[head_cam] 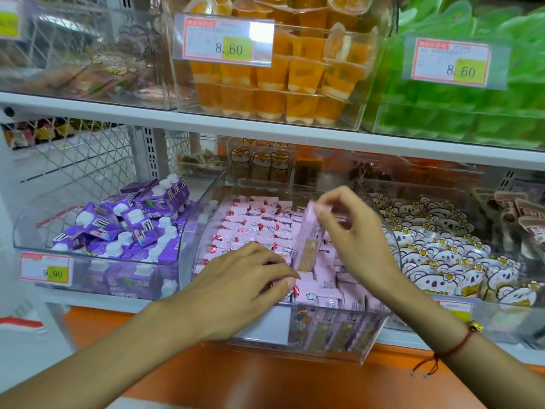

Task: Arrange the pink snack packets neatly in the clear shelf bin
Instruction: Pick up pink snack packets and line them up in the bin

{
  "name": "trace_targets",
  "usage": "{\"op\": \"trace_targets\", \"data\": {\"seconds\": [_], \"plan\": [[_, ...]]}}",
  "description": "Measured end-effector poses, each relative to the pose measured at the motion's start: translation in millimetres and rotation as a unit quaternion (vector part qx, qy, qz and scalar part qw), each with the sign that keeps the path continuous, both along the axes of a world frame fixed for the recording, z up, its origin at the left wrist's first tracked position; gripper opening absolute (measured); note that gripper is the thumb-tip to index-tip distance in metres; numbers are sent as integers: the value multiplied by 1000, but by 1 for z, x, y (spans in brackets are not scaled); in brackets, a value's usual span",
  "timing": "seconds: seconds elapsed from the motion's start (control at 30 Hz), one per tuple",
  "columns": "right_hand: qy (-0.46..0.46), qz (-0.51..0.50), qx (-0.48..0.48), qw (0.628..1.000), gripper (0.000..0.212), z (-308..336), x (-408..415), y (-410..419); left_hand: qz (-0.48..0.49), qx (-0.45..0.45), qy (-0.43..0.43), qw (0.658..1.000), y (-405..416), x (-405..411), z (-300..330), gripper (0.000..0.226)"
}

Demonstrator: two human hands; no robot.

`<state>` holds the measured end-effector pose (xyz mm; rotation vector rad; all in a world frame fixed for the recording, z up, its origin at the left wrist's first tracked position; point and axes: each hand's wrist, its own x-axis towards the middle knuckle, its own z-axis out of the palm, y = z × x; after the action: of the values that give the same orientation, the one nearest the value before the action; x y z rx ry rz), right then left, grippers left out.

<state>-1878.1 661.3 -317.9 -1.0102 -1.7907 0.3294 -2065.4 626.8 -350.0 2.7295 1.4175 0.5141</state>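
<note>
In the clear bin (295, 184): we are pinching one upright pink packet (309, 240) with our right hand (354, 231); our left hand (244, 278) is pressing flat, fingers relaxed, on pink packets (253, 228) beside it.

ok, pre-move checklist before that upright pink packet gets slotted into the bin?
1. Right hand pinches the upright packet at its top: ok.
2. Left hand rests on the packets at the front, fingers by the upright packet's base: ok.
3. Back rows of pink packets lie aligned: ok.
4. Front right packets lie jumbled: not ok.
5. Free slot under the upright packet: cannot tell, hidden.
6. Clear bin seated square on the shelf: cannot tell.
</note>
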Motion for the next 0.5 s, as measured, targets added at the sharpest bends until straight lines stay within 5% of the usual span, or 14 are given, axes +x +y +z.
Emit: {"op": "trace_targets", "data": {"seconds": [0.17, 0.33, 0.5], "plan": [[210, -55, 91, 972, 10, 22, 7, -14, 18, -28, -94, 995, -4, 0, -2, 39], [341, 7, -162, 926, 9, 19, 6, -20, 92, -96, -401, 906, -12, 7, 12, 48], [312, 45, -248, 916, 13, 18, 0, -22, 42, -179, -484, 856, -22, 16, 24, 30]]}}
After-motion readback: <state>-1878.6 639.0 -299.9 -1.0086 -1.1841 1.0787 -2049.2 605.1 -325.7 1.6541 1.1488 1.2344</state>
